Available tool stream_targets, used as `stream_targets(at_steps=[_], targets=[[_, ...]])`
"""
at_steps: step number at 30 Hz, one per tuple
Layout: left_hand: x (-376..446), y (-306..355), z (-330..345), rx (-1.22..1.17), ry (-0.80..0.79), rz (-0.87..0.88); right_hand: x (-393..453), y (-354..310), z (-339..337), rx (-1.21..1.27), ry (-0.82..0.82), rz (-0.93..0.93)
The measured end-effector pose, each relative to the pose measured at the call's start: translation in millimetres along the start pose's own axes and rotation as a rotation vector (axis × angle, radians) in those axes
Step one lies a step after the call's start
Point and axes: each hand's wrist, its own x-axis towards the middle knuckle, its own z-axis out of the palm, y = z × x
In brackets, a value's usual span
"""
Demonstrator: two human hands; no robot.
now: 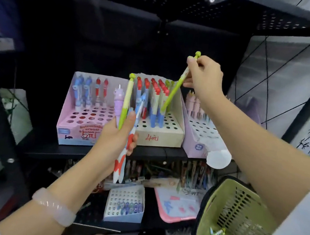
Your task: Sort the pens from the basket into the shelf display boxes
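- On the black shelf [151,154], three display boxes stand side by side: a pink box [67,124] at the left, a cream box [169,134] in the middle and a pale lilac box [195,144] at the right.
- Above the cream box, the right hand [204,74] pinches a green pen [175,88] near its top end; the pen is tilted and its lower tip is at the holes on the right part of this box.
- The cream box holds already rows of pens with red tops, upright in its far part; its near holes are free.
- The left hand [117,134] is closed around a bundle of pens [129,114]: one green, one lilac with a figure on top, one blue, and one white with red shapes that hangs below the fist.
- A pale bracelet [53,208] is around the left wrist.
- At the near right, the green basket [216,201] contains more pens at its bottom.
- On the lower shelf, a small white box [124,217] with many holes carries a few blue pens, and a pink tray [169,214] lies just to the right of it.
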Motion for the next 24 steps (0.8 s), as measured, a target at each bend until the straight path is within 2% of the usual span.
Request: stream_targets(at_steps=[3, 6, 14, 18, 21, 24], targets=[[10, 4, -11, 0.025, 0.040, 0.023, 5, 19, 2, -0.252, -0.008, -0.095], [19, 5, -14, 0.031, 0.076, 0.026, 9, 39, 8, -0.348, 0.026, -0.091], [30, 4, -13, -0.001, 0.079, 0.011, 19, 66, 33, -0.387, -0.017, -0.122], [34, 3, -12, -0.014, 0.088, 0.005, 28, 72, 41, -0.509, -0.152, -0.006], [35, 1, -12, -0.003, 0.073, 0.011, 32, 67, 48, -0.715, -0.256, 0.085], [35, 1, -13, 0.010, 0.077, 0.023, 27, 64, 53, -0.816, -0.290, 0.158]])
